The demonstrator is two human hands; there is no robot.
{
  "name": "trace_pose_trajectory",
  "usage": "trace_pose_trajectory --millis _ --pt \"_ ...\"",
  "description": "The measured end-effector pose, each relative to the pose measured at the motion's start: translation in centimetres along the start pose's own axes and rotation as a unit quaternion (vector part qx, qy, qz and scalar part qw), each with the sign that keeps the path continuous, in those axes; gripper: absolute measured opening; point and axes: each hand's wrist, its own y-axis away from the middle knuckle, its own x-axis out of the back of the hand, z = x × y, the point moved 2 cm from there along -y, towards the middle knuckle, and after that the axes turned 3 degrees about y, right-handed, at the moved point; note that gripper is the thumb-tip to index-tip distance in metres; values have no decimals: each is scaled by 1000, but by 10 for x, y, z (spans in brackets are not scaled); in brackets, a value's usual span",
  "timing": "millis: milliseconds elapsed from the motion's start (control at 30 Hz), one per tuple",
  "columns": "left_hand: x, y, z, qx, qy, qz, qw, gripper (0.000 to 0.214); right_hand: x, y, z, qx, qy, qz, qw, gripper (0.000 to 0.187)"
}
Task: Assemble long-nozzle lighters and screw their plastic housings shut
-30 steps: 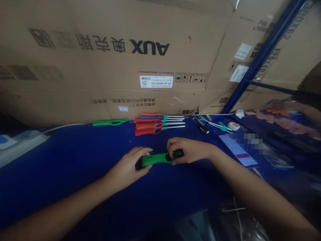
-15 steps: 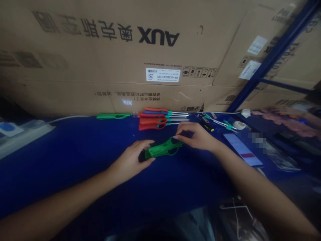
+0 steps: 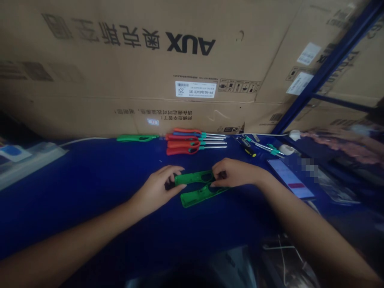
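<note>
Two green plastic halves of a long-nosed lighter's shell are side by side above the blue table. My left hand (image 3: 160,186) has its thumb and fingers around the left end of the upper shell half (image 3: 190,178); a dark piece shows in its grip, too shadowed to name. My right hand (image 3: 235,174) is closed at the right ends, its fingertips on the upper half and the lower shell half (image 3: 196,196). How the fingertips grip there is partly hidden. Beyond my hands lie several red and orange lighters (image 3: 183,145) with metal rods.
Another green lighter shell (image 3: 136,138) lies by the cardboard box (image 3: 120,80) at the back. To the right are a yellow-black screwdriver (image 3: 249,153), loose metal rods (image 3: 264,147) with green ends and a phone (image 3: 290,179). A plastic bag (image 3: 33,164) is at the left.
The green shell, earlier one piece between my hands, now shows as two separate halves. My right hand has moved down, and the lower half has come toward me.
</note>
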Motion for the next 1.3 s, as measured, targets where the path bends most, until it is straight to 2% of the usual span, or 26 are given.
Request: trace_pose_trajectory --millis 100,167,233,267,300,333,367,433,533,633,767,1000,1167,1300 --pt "4 1 10 -35 -46 6 998 25 -1 -1 2 -8 18 5 1000 39" --pt "6 2 17 -75 -68 -15 995 23 2 -1 6 -6 17 28 999 44" --pt "7 4 22 -111 -81 -56 989 27 9 -1 16 -46 55 94 993 45" --pt "7 5 24 -125 -87 -79 985 30 15 1 24 -96 92 141 981 43" --pt "6 6 25 -136 -93 -101 981 34 22 4 34 -168 135 188 958 37" --pt "6 6 25 -144 -99 -119 977 37 29 9 45 -261 176 234 920 28" --pt "6 7 24 -149 -104 -132 975 39 36 15 57 -317 191 262 891 21" --pt "5 7 23 -153 -108 -145 972 38 47 31 79 -404 208 295 840 24" --pt "5 7 21 -156 -112 -150 970 36 56 56 109 -522 213 295 771 32" --pt "6 8 20 -157 -124 -148 969 37 54 73 129 -589 196 269 736 37" --pt "6 9 20 -157 -134 -142 968 37 50 79 142 -616 178 253 724 33" --pt "5 8 18 -142 -122 -131 974 34 49 80 154 -616 158 254 729 32" --pt "5 7 18 -137 -101 -127 977 32 50 81 157 -613 147 274 726 37" --pt "5 7 19 -131 -91 -123 979 31 51 82 154 -609 142 291 724 33"
